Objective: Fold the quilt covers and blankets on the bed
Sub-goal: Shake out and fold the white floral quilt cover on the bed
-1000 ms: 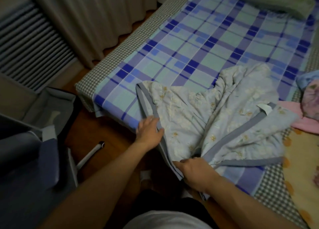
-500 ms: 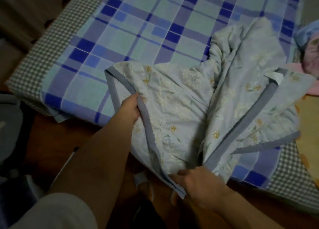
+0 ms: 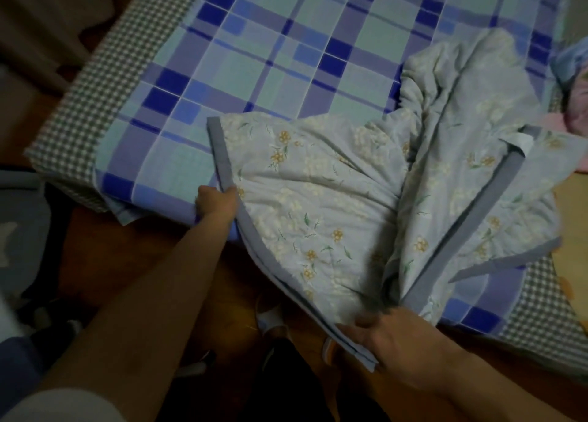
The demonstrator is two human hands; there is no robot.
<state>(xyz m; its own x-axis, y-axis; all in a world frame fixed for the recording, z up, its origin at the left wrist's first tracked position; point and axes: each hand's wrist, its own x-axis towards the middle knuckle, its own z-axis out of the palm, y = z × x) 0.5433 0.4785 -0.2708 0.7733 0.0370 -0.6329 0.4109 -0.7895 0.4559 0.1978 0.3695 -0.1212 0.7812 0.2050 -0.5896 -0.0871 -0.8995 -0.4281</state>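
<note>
1. Left hand [image 3: 217, 203] has slid up the grey trim since a second ago and now pinches the quilt [image 3: 321, 205] edge.
2. Right hand [image 3: 401, 342] stays clamped on the near corner, off the bed [image 3: 254, 58] edge.
3. The edge between them looks tauter now, so I'd guess it's about ready to fold; the rest is still bunched up on the right.

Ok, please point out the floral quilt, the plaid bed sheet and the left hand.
floral quilt [image 3: 321, 198], head view, on the flat flowered part.
plaid bed sheet [image 3: 286, 55], head view, on a bare pale square.
left hand [image 3: 218, 203], head view, on the back of the hand at the quilt's grey border.
</note>
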